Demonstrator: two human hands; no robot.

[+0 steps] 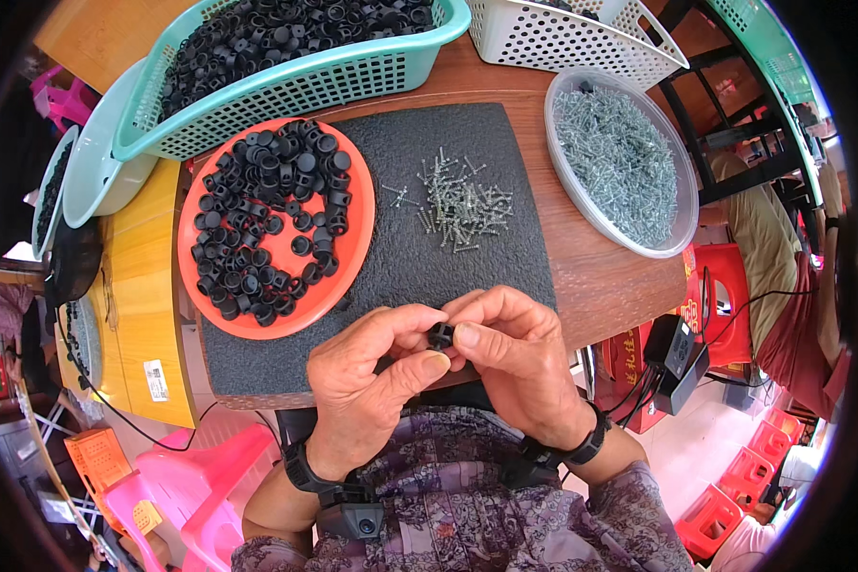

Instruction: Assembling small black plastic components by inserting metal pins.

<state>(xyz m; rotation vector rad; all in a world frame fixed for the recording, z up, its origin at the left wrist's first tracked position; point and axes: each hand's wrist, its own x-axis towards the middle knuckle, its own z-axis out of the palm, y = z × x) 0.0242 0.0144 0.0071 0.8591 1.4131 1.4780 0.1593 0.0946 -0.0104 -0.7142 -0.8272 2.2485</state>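
Note:
Between the fingertips of both hands is a small black plastic ring-shaped part [439,336], held above the near edge of a dark foam mat [400,276]. My left hand [377,362] pinches it from the left, thumb and forefinger closed. From the right, my right hand [515,357] presses its thumb against the same part; the other fingers curl behind. Whether a screw is in the part cannot be made out. Beyond the hands, a pile of small silver screws [464,205] lies on the mat. An orange-red plate [355,238] full of similar black parts [248,257] stands to the left.
A teal basket [286,95] heaped with black parts stands at the far left, a white perforated basket [562,43] at the far right. Right of the mat is a clear round tub [686,214] of screws. A pink chair [205,477] stands at lower left, red stools [710,520] at lower right.

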